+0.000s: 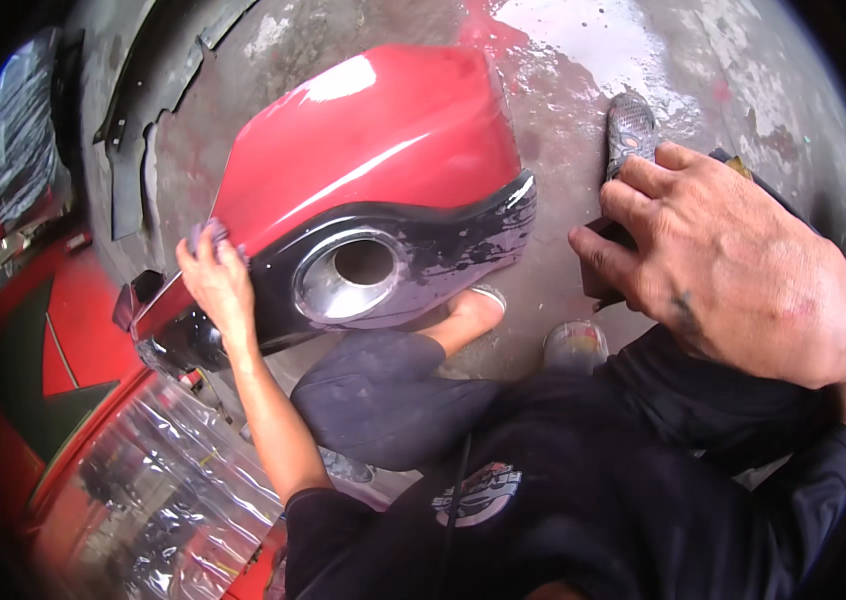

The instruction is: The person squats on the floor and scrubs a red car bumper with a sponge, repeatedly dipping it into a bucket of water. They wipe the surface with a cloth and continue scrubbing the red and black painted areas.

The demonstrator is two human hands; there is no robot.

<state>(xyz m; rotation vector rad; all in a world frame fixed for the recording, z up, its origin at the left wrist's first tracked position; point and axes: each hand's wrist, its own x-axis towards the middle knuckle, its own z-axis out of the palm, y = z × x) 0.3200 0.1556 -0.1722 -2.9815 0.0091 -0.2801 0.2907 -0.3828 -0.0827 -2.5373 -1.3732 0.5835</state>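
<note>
A red and black car bumper [413,145] with a round metallic-rimmed opening lies across the floor in front of me. At its left end, my left hand [218,285] presses a small greyish-purple pad [207,236] against the edge of the red surface, its fingers bent over the pad. My right hand [718,255] is raised close to the camera on the right, apart from the bumper. Its fingers are curled, and a dark piece [603,285] shows below them; whether they grip it is hidden.
Wet, stained concrete floor [583,60] surrounds the bumper. Long dark trim pieces [128,190] lie at the far left. A red car body panel [88,320] and clear plastic sheeting [168,490] stand at the left. A shoe [631,130] is beyond my right hand.
</note>
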